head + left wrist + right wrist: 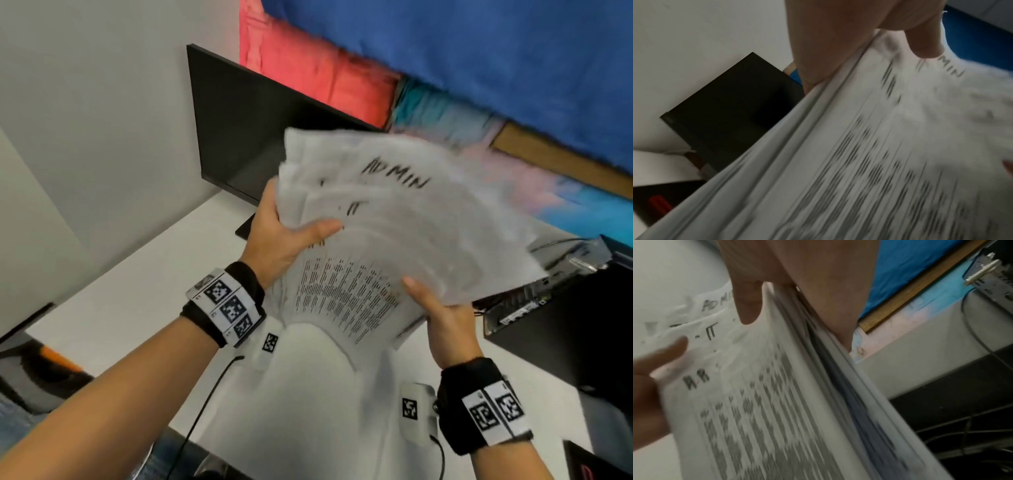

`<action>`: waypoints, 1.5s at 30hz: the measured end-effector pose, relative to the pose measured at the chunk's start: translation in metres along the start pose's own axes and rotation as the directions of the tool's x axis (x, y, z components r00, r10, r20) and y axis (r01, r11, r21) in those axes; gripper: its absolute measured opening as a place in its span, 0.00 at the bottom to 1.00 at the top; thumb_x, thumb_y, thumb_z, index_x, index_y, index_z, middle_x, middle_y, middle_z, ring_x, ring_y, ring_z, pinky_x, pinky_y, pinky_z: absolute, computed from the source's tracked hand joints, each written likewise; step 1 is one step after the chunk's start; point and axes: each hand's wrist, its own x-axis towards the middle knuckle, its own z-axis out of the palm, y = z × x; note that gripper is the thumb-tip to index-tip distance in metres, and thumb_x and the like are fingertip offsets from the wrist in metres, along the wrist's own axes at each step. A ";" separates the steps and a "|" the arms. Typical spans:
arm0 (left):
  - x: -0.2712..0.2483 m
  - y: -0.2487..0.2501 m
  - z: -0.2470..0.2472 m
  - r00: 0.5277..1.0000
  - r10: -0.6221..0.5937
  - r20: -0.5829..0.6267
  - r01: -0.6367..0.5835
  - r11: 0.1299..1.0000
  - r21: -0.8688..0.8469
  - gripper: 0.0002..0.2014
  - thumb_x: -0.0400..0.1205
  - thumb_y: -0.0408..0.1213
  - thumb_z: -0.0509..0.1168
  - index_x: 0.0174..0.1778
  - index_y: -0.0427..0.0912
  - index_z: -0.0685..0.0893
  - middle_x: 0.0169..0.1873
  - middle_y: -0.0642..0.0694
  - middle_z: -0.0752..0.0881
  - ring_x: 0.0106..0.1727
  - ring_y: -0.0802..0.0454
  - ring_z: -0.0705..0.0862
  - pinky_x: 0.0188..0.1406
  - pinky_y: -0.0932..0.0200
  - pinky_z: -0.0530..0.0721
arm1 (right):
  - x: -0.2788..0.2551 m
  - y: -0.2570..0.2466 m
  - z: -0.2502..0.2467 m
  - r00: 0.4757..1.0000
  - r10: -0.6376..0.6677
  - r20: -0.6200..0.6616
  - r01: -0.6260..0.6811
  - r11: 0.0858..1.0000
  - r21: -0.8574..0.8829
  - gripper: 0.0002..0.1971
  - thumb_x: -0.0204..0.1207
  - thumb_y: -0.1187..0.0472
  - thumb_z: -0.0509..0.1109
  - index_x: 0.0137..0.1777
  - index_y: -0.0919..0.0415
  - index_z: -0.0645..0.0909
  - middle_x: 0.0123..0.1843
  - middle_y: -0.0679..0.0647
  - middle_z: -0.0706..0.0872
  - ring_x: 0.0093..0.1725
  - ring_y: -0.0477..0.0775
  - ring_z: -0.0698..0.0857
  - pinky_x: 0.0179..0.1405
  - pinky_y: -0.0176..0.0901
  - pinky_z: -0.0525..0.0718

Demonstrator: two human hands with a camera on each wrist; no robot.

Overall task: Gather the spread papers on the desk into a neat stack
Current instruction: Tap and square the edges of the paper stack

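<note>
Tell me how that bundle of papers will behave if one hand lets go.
The papers look fanned and uneven, so loose sheets would likely slide out. They sag between the left hand and right hand, so probably floppy. The bundle looks thick, likely heavy for one hand.

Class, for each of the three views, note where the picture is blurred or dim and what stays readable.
Head view: papers smeared at the far edges, "ADMIN" readable, left hand and right hand fairly sharp. Left wrist view: dim, print streaked, monitor dark. Right wrist view: dim, print streaked, handwriting faintly legible.
</note>
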 end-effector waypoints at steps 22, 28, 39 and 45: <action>0.022 -0.036 0.001 0.988 -0.122 -0.095 0.136 0.978 0.156 0.11 0.76 0.26 0.76 0.49 0.46 0.90 0.42 0.48 0.96 0.46 0.53 0.95 0.45 0.51 0.94 | 0.025 0.093 -0.019 0.897 0.355 -0.264 -0.399 0.906 -0.137 0.48 0.62 0.55 0.86 0.81 0.51 0.66 0.76 0.56 0.80 0.76 0.57 0.79 0.75 0.59 0.76; 0.036 -0.018 -0.023 0.964 -0.263 -0.040 0.237 0.917 -0.320 0.18 0.79 0.22 0.70 0.66 0.32 0.85 0.59 0.34 0.92 0.59 0.38 0.92 0.56 0.42 0.91 | -0.013 0.128 -0.032 0.756 0.649 -0.091 -0.616 0.751 0.239 0.67 0.45 0.39 0.89 0.86 0.55 0.61 0.80 0.57 0.77 0.80 0.60 0.73 0.72 0.59 0.75; 0.065 -0.035 -0.088 0.883 -0.455 0.117 0.388 0.847 0.364 0.20 0.72 0.23 0.78 0.59 0.36 0.87 0.57 0.35 0.92 0.47 0.47 0.95 0.43 0.54 0.92 | 0.021 0.037 -0.019 0.973 0.126 -0.194 -0.143 0.987 -0.076 0.09 0.77 0.62 0.75 0.56 0.52 0.87 0.50 0.50 0.95 0.50 0.47 0.94 0.46 0.39 0.90; 0.047 -0.053 -0.047 0.966 -0.211 -0.149 0.235 0.957 0.170 0.20 0.78 0.25 0.74 0.66 0.36 0.85 0.59 0.41 0.92 0.57 0.46 0.92 0.55 0.49 0.91 | 0.011 0.036 0.025 0.971 -0.076 -0.228 0.037 0.985 -0.171 0.11 0.82 0.62 0.69 0.63 0.60 0.86 0.55 0.51 0.92 0.57 0.48 0.91 0.55 0.42 0.88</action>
